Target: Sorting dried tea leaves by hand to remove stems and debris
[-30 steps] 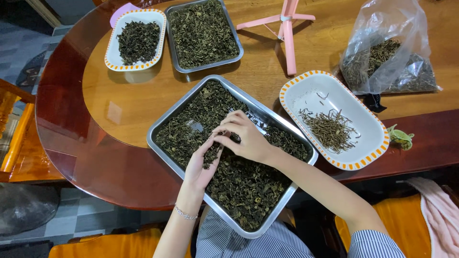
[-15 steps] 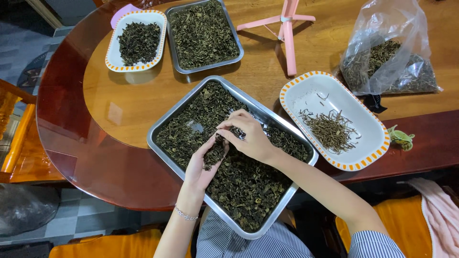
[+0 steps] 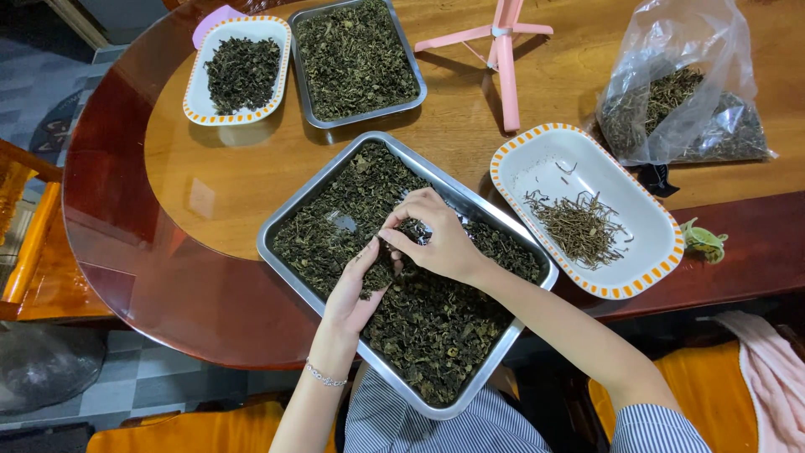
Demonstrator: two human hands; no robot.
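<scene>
The left hand (image 3: 356,289) lies palm-up over the large steel tray (image 3: 289,214), cupped and cradling a small heap of dried dark leaves (image 3: 436,327). The right hand (image 3: 436,239) hovers just above it, fingertips (image 3: 392,238) pinched together on bits of leaf at the top of that heap. The tray sits at the near edge of the table (image 3: 251,168), almost full, with a bare patch of steel showing near its centre.

At two o'clock from the tray stands a white dish with an orange-dashed rim (image 3: 620,289) holding pale thin stems (image 3: 579,226). Beyond it, at one o'clock, lies a clear plastic bag (image 3: 679,59) of more dried material. At eleven o'clock sit a smaller steel tray (image 3: 369,113) of leaves and a second white dish (image 3: 194,101) of darker leaves; a pink stand (image 3: 503,50) is at twelve.

Picking through the handful seems best done with the cupped palm level and low over the tray, so crumbs fall back in, and with a light pinch, since the leaves look brittle.
</scene>
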